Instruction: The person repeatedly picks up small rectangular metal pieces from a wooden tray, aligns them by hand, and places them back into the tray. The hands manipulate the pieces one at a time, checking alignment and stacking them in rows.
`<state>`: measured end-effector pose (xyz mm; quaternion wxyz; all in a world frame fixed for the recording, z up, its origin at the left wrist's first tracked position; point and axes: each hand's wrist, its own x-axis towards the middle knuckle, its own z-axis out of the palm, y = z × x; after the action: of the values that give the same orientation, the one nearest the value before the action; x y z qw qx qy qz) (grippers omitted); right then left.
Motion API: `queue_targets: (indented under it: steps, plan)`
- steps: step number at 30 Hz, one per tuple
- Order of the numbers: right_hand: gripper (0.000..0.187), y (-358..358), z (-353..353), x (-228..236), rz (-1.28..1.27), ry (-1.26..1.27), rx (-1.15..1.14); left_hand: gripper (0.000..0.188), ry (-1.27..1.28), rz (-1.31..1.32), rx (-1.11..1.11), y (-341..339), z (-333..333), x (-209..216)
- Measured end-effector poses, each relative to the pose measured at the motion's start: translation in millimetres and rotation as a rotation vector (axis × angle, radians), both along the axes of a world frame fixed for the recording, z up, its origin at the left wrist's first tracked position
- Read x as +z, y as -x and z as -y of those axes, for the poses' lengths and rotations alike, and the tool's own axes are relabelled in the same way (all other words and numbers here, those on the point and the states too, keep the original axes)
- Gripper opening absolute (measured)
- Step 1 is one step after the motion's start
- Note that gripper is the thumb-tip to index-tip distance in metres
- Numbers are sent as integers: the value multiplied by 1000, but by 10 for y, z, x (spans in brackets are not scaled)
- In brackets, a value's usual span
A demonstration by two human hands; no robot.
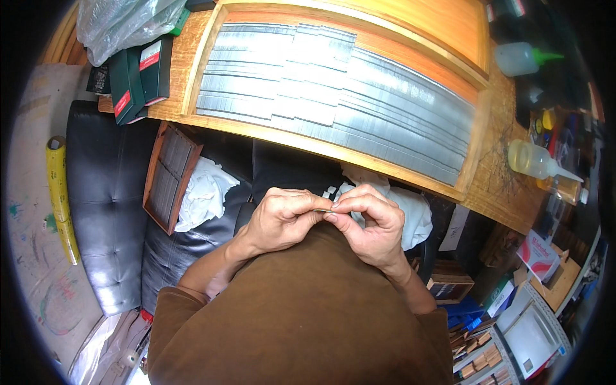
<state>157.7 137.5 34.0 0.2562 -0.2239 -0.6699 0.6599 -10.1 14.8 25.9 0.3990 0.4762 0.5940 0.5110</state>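
Note:
Close in front of my brown shirt, my left hand and my right hand meet at the fingertips. Both pinch a small thin strip, seen almost edge-on; its kind is too small to make out. Thumbs and forefingers cover most of it. Beyond the hands, a wooden frame on the table holds many thin grey metal-looking strips in overlapping rows. One raised band of them lies across the middle.
White cloths lie on the black padded seat, beside a wooden tray of dark strips. Dark green boxes and a plastic bag sit far left. Squeeze bottles stand right. A yellow roll lies left.

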Motion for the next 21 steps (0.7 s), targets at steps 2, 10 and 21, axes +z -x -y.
queue_targets:
  steps: [2,10,21]
  plan:
    - [15,-4,2,-12,-5,2,0,22,3,1,-1,0,0,5]
    - [15,-7,20,-10,-15,10,-19,21,9,13,14,-18,-1,22]
    - [13,31,12,59,27,-147,-10,21,20,-10,37,-26,28,5]
